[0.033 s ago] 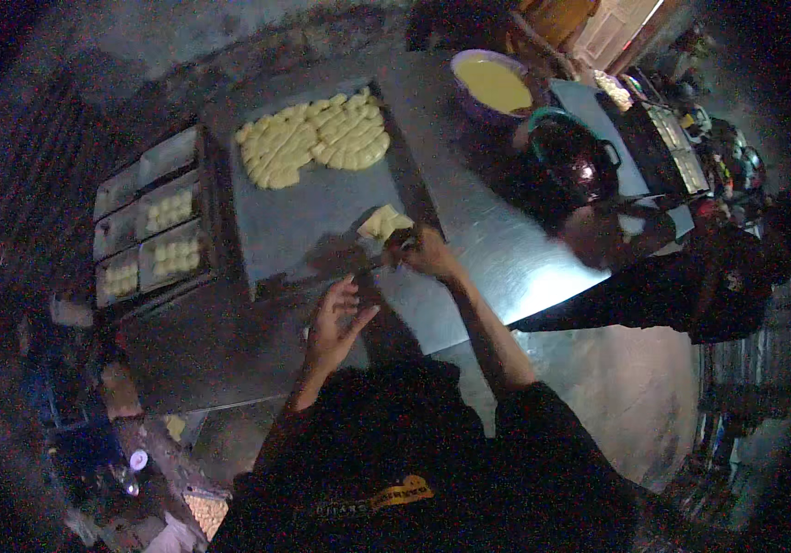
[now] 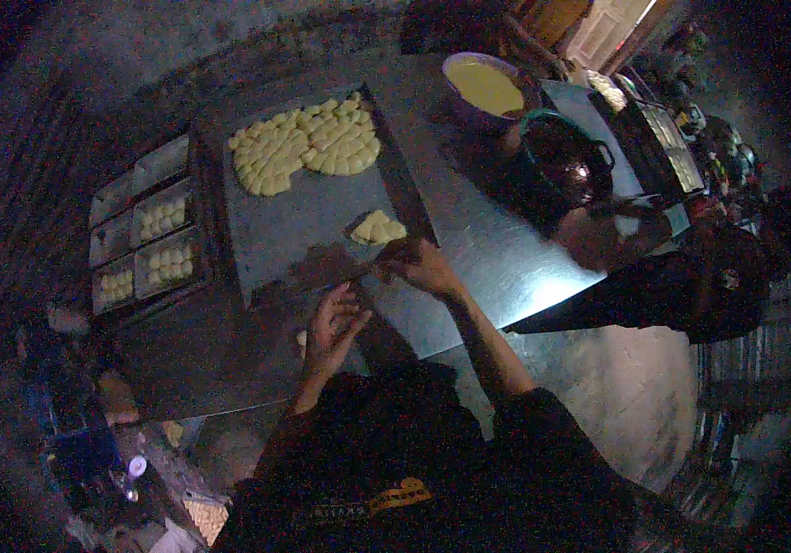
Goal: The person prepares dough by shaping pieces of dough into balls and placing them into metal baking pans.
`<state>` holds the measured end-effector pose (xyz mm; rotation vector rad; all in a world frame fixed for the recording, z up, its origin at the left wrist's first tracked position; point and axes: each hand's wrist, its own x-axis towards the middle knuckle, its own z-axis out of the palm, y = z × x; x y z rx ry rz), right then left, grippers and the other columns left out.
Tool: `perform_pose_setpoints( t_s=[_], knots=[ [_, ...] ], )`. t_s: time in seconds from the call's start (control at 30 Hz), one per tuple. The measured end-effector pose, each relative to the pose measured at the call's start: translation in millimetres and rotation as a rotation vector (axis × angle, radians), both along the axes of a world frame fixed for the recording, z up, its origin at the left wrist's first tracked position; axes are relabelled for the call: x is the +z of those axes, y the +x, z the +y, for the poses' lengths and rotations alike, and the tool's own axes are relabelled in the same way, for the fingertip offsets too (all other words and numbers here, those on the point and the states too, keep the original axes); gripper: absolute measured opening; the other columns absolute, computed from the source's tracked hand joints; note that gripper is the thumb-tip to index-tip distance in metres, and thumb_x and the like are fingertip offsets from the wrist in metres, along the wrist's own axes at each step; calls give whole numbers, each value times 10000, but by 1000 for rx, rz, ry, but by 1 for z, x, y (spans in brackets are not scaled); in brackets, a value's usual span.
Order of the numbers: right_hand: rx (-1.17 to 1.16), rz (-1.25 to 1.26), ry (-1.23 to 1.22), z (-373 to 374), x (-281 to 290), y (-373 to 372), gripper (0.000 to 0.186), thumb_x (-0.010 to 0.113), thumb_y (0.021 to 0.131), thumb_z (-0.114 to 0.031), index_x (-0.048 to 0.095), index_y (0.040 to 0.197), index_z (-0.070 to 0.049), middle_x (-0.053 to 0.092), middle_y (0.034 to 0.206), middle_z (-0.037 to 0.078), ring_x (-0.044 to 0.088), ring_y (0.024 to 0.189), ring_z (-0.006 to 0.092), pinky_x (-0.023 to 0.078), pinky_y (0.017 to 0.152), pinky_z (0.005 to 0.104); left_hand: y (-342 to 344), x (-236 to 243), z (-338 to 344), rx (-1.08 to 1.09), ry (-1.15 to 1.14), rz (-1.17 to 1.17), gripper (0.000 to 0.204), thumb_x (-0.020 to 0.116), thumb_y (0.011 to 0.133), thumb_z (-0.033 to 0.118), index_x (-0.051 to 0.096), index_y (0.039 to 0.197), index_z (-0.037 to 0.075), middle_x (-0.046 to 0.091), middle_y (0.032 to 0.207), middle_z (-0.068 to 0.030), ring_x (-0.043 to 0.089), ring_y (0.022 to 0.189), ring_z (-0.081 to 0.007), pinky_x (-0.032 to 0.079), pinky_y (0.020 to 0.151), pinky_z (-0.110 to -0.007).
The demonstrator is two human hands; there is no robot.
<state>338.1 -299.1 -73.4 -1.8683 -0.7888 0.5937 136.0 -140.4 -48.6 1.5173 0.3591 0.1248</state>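
Gripping a flat scraper [image 2: 345,269] mid-frame, right hand [image 2: 425,267] nears pale dough pieces [image 2: 378,228]; left hand [image 2: 335,324] hovers open below.

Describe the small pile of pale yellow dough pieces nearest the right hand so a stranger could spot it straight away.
Start at the large flat metal baking tray on the grey metal table. Its far end holds a wide sheet of pale yellow dough pieces. The small pile of pale yellow dough pieces sits alone by the tray's near right edge, just beyond the right hand, far smaller than that sheet.
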Motion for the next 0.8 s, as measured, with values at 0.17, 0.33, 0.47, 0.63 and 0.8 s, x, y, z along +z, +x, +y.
perform_pose_setpoints(
  t_s=[0.17,0.33,0.47,0.63,0.8],
  knots=[
    [-138,57,205,-34,39,-79,362,784,787,-39,681,1132,-72,656,1214,117,655,1020,252,530,884,357,7,-28,-53,210,-202,-114,439,651,939,44,532,1362,45,524,1362,-119,510,1249,-225,402,1083,-395],
    [-283,-596,18,-60,44,-82,433,777,756,43,675,1162,-66,595,1328,134,655,1056,285,533,941,363,29,-28,-76,145,121,-17,424,574,958,-3,551,1379,38,470,1447,-173,491,1296,-307,406,1080,-437],
    [-401,-246,209,-92,63,-70,436,770,756,48,672,1169,-50,573,1356,130,670,1026,242,555,893,320,72,20,-111,186,-72,-235,368,637,952,141,621,1317,101,507,1425,-219,473,1338,-388,423,1060,-479],
    [-133,262,216,-143,77,-81,241,705,849,-56,696,1086,-16,680,1071,74,655,954,152,532,785,260,70,42,-114,-404,893,-748,431,690,914,359,652,1269,119,565,1403,-156,469,1347,-410,363,1116,-509],
    [-75,592,497,-141,77,-94,125,705,894,-63,701,1001,2,656,788,11,594,709,89,472,631,248,75,52,-115,-451,725,-803,568,707,883,420,537,1342,133,465,1459,-157,379,1398,-412,306,1146,-528]
  ],
)
